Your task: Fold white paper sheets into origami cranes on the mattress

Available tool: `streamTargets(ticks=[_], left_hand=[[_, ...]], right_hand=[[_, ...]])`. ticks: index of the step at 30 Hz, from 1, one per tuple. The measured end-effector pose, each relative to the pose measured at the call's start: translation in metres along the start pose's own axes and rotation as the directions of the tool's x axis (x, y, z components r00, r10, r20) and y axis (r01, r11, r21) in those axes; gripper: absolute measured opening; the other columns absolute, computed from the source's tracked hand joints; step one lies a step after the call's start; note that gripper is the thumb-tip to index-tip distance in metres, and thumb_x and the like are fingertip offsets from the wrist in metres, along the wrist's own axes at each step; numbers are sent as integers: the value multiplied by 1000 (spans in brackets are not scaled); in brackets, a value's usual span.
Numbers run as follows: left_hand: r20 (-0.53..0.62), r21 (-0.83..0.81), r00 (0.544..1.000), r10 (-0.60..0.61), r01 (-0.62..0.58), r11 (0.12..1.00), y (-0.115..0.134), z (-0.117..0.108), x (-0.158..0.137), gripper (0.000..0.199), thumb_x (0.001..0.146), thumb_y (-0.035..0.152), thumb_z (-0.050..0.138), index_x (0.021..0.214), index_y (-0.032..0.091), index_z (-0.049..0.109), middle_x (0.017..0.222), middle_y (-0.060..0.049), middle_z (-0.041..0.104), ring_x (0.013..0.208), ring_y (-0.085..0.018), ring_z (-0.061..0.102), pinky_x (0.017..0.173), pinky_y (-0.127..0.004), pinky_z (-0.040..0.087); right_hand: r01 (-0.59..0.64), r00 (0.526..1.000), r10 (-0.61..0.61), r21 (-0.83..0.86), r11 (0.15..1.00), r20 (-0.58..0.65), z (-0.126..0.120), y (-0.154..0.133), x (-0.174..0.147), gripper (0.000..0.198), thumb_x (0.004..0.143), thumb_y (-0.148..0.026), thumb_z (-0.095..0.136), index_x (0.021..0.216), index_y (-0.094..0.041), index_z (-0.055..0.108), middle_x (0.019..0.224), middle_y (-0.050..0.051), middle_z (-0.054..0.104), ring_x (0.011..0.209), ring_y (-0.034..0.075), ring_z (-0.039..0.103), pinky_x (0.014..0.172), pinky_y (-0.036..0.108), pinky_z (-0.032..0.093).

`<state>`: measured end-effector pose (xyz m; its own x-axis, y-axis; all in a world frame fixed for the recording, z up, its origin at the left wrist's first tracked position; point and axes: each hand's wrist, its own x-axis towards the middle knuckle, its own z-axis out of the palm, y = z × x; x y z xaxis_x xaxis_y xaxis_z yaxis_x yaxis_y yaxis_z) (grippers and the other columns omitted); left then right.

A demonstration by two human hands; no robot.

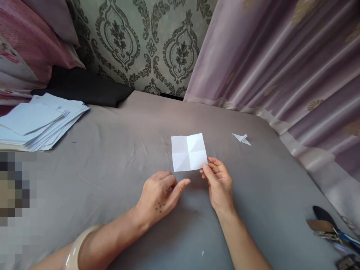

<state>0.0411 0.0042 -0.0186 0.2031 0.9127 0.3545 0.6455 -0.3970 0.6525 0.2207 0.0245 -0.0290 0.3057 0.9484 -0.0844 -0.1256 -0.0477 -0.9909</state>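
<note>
A square sheet of white paper point(188, 153) is raised a little above the bed-like grey surface. Creases cross it vertically, horizontally and on the diagonal. My right hand point(219, 183) pinches its lower right corner between thumb and fingers. Just below the sheet and to its left is my left hand point(161, 193), apart from the paper. Its fingers curl inward and its thumb sticks out to the right, with nothing seen in it. A small folded white paper bird point(242, 139) lies to the right of the sheet.
A stack of white paper point(39, 120) lies at the far left, near a black folded cloth or case point(90, 86). Keys with a brown tag point(322, 225) and other small items sit at the lower right. A lilac curtain point(253, 56) hangs along the right edge.
</note>
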Motion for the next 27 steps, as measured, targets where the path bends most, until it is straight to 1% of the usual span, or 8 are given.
streamTargets(ticks=[3, 5, 7, 12, 15, 18, 23, 27], left_hand=[[210, -289, 929, -306, 358, 888, 5, -4, 7, 43, 87, 53, 55, 64, 16, 59, 57, -1, 58, 53, -13, 52, 50, -24, 37], [310, -523, 884, -350, 466, 713, 9, -5, 11, 37, 80, 50, 65, 94, 16, 66, 83, -6, 70, 71, -18, 63, 61, -26, 47], [317, -693, 879, -355, 470, 546, 10, -5, 15, 46, 77, 45, 71, 112, 16, 62, 104, -9, 70, 89, -22, 65, 75, -29, 51], [282, -836, 824, -492, 462, 295, -1, 2, 17, 32, 80, 42, 69, 95, 13, 69, 95, -9, 72, 92, -23, 64, 85, -33, 50], [355, -876, 812, -463, 462, 137, -8, 6, 17, 29, 80, 37, 71, 97, 12, 70, 101, -11, 72, 96, -23, 64, 84, -33, 51], [425, -877, 804, -416, 480, 32, -10, 6, 18, 29, 81, 31, 71, 101, 11, 70, 108, -13, 71, 98, -23, 64, 81, -31, 52], [522, -846, 749, -408, 517, -133, -11, 5, 21, 25, 84, 24, 67, 103, 9, 71, 108, -14, 70, 93, -20, 65, 77, -27, 54], [534, -843, 739, -410, 500, -197, -11, 4, 23, 22, 85, 22, 65, 102, 9, 71, 104, -12, 71, 88, -19, 65, 75, -27, 55]], right_hand=[[9, 1000, -9, 69, 998, -4, 1, -2, -2, 33, 75, -34, 76, 103, -22, 62, 84, -1, 70, 70, 10, 61, 64, 23, 46], [16, 1000, -16, 88, 996, 2, 4, -2, -5, 31, 75, -33, 77, 101, -23, 63, 83, -2, 70, 70, 10, 61, 64, 23, 45], [16, 1000, -17, 91, 996, 19, 8, -1, -9, 30, 74, -33, 78, 99, -23, 63, 82, -2, 71, 70, 10, 62, 64, 23, 46], [-25, 994, 22, 27, 999, 104, 17, 3, -19, 27, 73, -36, 77, 92, -21, 65, 78, 0, 72, 69, 13, 64, 66, 26, 49], [-16, 993, 18, -16, 1000, 119, 16, 3, -21, 26, 74, -39, 76, 90, -21, 66, 73, 0, 71, 67, 14, 64, 64, 26, 49], [5, 995, -2, -37, 999, 103, 15, 3, -19, 27, 74, -41, 75, 90, -20, 66, 74, 1, 70, 65, 14, 64, 60, 26, 48], [77, 994, -70, -73, 994, 89, 13, 2, -19, 28, 76, -40, 72, 96, -21, 65, 69, 0, 68, 64, 14, 63, 60, 28, 49], [134, 988, -126, -89, 987, 95, 13, 0, -21, 27, 79, -36, 69, 102, -23, 63, 69, -2, 68, 67, 14, 64, 65, 28, 51]])
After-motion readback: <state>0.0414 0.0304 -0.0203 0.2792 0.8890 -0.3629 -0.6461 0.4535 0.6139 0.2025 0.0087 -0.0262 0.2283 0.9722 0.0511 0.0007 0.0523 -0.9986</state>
